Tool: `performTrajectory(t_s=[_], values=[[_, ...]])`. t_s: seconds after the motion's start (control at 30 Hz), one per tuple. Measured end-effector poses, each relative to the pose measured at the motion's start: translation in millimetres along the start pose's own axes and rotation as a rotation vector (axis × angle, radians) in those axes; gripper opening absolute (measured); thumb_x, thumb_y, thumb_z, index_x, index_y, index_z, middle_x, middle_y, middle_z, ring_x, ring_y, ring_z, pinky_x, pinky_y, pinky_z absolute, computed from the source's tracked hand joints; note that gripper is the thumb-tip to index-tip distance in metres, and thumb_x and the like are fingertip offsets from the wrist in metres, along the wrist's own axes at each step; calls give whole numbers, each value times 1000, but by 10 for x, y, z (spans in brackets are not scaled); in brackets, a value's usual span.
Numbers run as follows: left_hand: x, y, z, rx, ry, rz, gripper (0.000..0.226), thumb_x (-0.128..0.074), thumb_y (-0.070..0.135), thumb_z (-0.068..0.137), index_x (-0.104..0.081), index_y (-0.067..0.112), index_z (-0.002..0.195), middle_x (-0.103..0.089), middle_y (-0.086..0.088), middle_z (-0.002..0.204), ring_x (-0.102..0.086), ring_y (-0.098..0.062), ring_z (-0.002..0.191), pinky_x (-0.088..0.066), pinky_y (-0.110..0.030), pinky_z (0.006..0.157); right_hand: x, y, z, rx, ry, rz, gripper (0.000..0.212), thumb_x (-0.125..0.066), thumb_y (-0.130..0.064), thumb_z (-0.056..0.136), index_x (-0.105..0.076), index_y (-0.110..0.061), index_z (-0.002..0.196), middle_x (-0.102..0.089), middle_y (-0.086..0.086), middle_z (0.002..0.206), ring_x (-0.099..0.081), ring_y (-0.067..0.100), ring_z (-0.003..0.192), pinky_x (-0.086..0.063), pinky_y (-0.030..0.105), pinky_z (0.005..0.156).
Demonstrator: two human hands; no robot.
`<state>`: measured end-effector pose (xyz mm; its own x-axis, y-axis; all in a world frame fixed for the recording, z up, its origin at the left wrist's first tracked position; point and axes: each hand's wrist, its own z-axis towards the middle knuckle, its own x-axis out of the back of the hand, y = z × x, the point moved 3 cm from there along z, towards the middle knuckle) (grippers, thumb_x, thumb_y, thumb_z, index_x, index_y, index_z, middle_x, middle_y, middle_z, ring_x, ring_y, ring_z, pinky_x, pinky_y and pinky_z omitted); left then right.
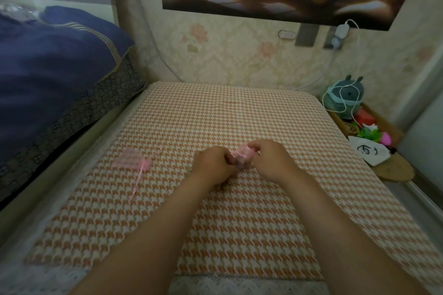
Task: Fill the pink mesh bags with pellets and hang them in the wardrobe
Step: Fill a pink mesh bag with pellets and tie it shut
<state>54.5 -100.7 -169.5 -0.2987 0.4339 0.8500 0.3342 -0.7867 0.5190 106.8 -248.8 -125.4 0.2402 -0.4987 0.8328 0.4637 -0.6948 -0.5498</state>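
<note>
A small pink mesh bag [242,154] is held between both hands just above the orange houndstooth tablecloth [215,115]. My left hand [213,164] pinches its left side with curled fingers, and my right hand [273,158] pinches its top right edge. The bag's lower part is hidden behind my fingers. A second pink mesh bag [130,160] lies flat on the cloth to the left, its pink ribbon [138,181] trailing toward me. No pellets show in this view.
A bed with a dark blue quilt [48,62] borders the table on the left. To the right a low shelf holds a teal plush toy [345,98], a white charger cable [345,105], colourful items and a white drawstring pouch [369,151]. The wall stands behind.
</note>
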Motion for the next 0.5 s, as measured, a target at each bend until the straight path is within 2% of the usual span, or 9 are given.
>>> performTrajectory(t_s=[0.13, 0.23, 0.33, 0.4, 0.5], values=[[126, -81, 60, 99, 143, -113, 14, -68, 39, 83, -69, 30, 94, -72, 9, 99, -65, -16, 100, -49, -36, 95, -4, 11, 20, 2, 3, -8, 35, -56, -24, 98, -65, -17, 130, -66, 7, 132, -60, 25, 121, -48, 40, 103], [203, -3, 82, 18, 251, -284, 15, -70, 34, 85, -71, 26, 98, -70, 11, 93, -65, -10, 90, -54, -31, 85, -13, 11, 35, 2, 2, -18, 37, -51, -20, 97, -63, -18, 133, -63, 4, 137, -57, 23, 126, -45, 40, 107], [231, 154, 79, -83, 260, -334, 14, -71, 33, 85, -72, 27, 97, -66, 17, 87, -63, -3, 84, -52, -25, 79, -7, -1, 29, 16, -1, -14, 39, -52, -18, 95, -64, -17, 132, -64, 4, 135, -58, 21, 125, -46, 37, 106], [200, 214, 85, -110, 221, -315, 13, -72, 35, 84, -73, 28, 95, -67, 18, 86, -61, -1, 83, -52, -25, 78, 9, -2, 18, 22, -4, 3, 35, -53, -20, 95, -67, -19, 127, -69, 2, 127, -62, 19, 117, -49, 36, 101], [113, 241, 104, -146, 156, -279, 15, -72, 36, 84, -75, 30, 97, -72, 14, 94, -59, -1, 85, -51, -26, 79, 28, 24, 24, 29, -24, 61, 29, -49, -20, 95, -76, -25, 106, -76, -4, 102, -67, 13, 95, -55, 37, 89]])
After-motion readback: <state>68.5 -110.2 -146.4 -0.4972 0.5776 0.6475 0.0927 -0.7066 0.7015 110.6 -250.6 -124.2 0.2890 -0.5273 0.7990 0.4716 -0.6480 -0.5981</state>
